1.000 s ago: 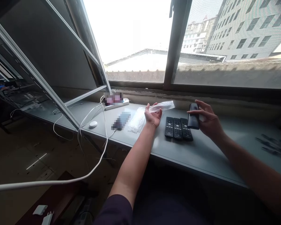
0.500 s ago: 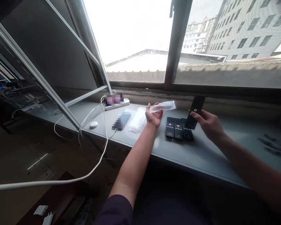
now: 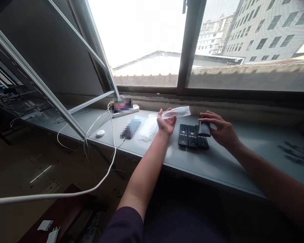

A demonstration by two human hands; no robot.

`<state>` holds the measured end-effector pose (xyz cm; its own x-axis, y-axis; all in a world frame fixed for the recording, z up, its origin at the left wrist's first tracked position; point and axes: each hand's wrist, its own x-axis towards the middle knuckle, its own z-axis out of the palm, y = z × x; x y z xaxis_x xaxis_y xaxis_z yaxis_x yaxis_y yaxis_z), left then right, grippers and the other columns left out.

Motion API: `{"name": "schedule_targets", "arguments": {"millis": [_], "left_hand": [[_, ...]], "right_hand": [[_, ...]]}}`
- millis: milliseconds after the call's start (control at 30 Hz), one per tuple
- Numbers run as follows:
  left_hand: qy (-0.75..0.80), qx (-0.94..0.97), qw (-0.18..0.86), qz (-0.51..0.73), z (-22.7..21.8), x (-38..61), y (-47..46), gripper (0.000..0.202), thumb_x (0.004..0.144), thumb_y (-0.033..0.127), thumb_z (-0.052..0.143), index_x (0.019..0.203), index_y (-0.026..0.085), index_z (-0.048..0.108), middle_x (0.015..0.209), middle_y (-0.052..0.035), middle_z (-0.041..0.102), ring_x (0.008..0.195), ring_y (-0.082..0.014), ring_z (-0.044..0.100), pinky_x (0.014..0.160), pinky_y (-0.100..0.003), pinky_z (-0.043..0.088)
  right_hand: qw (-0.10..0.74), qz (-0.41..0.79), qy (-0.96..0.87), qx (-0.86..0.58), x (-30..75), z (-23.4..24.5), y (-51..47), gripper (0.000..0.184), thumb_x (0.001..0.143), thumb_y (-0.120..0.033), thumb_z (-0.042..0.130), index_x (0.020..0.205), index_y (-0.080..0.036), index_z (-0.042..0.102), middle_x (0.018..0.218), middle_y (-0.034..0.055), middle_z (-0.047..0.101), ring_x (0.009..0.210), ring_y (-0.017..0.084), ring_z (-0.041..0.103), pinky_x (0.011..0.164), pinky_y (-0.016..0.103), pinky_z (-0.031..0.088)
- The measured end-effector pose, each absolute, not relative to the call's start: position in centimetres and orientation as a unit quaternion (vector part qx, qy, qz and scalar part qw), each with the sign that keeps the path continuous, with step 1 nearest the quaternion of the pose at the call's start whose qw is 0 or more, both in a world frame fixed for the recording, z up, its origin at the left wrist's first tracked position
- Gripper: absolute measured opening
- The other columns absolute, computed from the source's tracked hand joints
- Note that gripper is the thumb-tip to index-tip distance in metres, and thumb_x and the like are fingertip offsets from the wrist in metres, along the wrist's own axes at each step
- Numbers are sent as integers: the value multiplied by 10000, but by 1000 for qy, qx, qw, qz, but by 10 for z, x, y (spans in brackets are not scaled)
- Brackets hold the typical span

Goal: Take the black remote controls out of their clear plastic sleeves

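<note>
My left hand [image 3: 166,123] is palm up above the grey ledge [image 3: 218,162], its fingers pinching a clear plastic bag [image 3: 177,112] that sticks out to the right. My right hand [image 3: 221,130] grips a black remote control [image 3: 204,129], seen end-on and held just above the right end of a row of black remotes. Three remotes [image 3: 192,136] lie side by side, keys up, between my hands.
A pile of clear plastic bags [image 3: 149,129] lies left of my left hand, beside a phone [image 3: 130,129]. A power strip [image 3: 125,111] and white cables [image 3: 96,128] sit further left. Dark items [image 3: 296,153] lie at the far right. A window frame [image 3: 187,50] stands behind.
My right hand raised the remote upright half a second ago and has now tipped it down over the row of remotes. My left hand still holds the bag in place.
</note>
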<state>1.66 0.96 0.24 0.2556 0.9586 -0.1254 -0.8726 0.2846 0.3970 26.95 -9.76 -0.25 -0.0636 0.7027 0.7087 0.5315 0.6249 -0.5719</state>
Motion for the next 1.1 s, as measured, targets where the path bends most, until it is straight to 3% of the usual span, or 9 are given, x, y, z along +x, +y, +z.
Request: {"name": "schedule_targets", "arguments": {"millis": [100,167,300,400,500,600,700,900,1100], "left_hand": [[165,127,778,593,3,16,8,479,1085,587,683,1229,163,854,1225,-155,816,999,-195,779,757,-243,649],[159,134,768,606,3,16,8,489,1077,604,695,1242,172,856,1242,-151,819,1018,-198,784,759,-244,648],[164,140,732,646,4,16,9,345,1089,507,716,1161,202,860,1233,-110,832,1013,-169,787,741,-215,622],[191,128,696,680,6,14,11,192,1073,350,727,1167,250,861,1231,-63,841,1036,-149,789,726,-185,581],[214,122,683,687,7,13,11,213,1063,318,719,1212,268,864,1256,-59,845,1067,-157,794,718,-184,547],[219,133,688,679,7,13,10,232,1057,362,739,1225,255,860,1234,-68,846,1023,-155,791,722,-195,542],[215,155,694,669,7,14,9,237,1018,374,786,1217,263,852,1205,-53,849,991,-148,790,713,-198,544],[234,270,712,604,5,21,6,286,1020,456,800,1191,232,852,1242,-82,856,1138,-216,809,807,-242,592],[241,350,721,547,0,29,3,314,922,402,922,1195,255,874,1302,-72,847,1182,-230,799,890,-254,602]], "right_hand": [[537,90,-720,-430,268,-4,-97,220,1002,-377,878,1218,-391,919,1446,36,840,1572,385,641,1395,640,442],[540,109,-701,-452,267,-5,-96,220,989,-476,897,1186,-378,899,1334,45,857,1448,383,712,1330,627,516],[550,242,-637,-482,262,-2,-98,389,994,-669,856,1152,-317,807,1016,40,820,960,306,808,939,508,715],[557,293,-607,-485,256,3,-104,498,972,-684,889,1283,-308,791,847,5,757,691,233,724,690,406,684],[567,285,-585,-504,250,7,-110,651,902,-663,967,1414,-296,803,902,14,768,660,211,713,551,348,629],[576,283,-569,-513,246,11,-114,690,860,-672,997,1389,-261,832,967,44,795,688,211,747,514,321,615],[578,295,-556,-519,245,12,-116,703,844,-682,1003,1367,-240,844,886,37,794,636,205,723,496,321,596],[513,341,-568,-545,248,12,-116,757,800,-703,1018,1370,-227,867,741,22,789,551,194,647,484,337,555],[487,340,-579,-559,247,12,-116,711,789,-722,1024,1288,-235,890,763,41,805,625,225,714,519,343,598]]}}
